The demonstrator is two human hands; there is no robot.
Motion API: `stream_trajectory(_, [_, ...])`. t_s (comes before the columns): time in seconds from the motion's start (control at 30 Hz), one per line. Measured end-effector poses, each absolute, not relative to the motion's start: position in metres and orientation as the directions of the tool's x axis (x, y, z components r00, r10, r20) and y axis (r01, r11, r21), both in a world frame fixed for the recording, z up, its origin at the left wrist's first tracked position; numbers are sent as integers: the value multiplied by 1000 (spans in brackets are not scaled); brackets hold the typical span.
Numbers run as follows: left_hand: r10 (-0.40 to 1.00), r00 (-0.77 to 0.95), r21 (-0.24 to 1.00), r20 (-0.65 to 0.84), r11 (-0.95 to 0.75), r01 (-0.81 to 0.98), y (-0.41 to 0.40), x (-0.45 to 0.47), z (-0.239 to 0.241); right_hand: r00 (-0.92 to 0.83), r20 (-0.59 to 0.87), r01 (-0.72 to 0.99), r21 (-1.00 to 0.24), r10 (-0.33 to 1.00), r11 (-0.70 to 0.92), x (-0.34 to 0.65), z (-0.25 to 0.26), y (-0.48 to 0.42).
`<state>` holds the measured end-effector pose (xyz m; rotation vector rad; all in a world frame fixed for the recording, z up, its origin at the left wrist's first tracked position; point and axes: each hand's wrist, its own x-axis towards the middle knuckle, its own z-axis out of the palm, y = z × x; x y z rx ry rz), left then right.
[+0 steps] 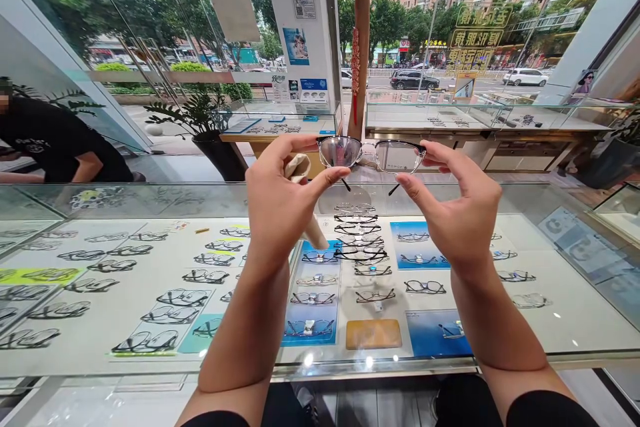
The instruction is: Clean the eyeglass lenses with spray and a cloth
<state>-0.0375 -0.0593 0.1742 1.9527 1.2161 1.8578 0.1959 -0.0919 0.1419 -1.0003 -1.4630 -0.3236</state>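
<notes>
A pair of eyeglasses (395,155) with dark upper rims and thin metal lower rims is held up level above the glass counter. My left hand (277,197) pinches its left end between thumb and fingers. A pale cloth (316,233) is tucked in that same hand, and part of it hangs below the palm. At the other end of the frame, my right hand (460,207) has its thumb and fingers closed on the rim and hinge area. Both temple tips point down. One lens carries printed lettering.
Beneath my hands is a glass display counter (150,363) with several rows of eyeglasses (187,297) and a brown case (373,334). A person in black (55,137) leans at the far left. Beyond stand a potted plant (215,150), a wooden post (361,33) and more display cases (480,121).
</notes>
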Motion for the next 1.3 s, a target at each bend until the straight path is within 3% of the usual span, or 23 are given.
stream_trajectory(0.43, [652, -87, 621, 753, -662, 420, -53, -41, 174, 146, 914, 724, -359, 377, 589, 194, 145, -95])
stream_trajectory(0.83, [542, -124, 531, 831, -706, 470, -56, -37, 168, 149, 884, 651, -425, 443, 629, 202, 144, -84])
stream_trajectory(1.2, [474, -84, 472, 876, -810, 347, -27, -33, 157, 80, 966, 809, -206, 244, 550, 200, 142, -82])
stream_trajectory(1.3, [492, -83, 485, 867, -793, 369, -27, -30, 159, 76, 968, 829, -194, 238, 524, 199, 143, -83])
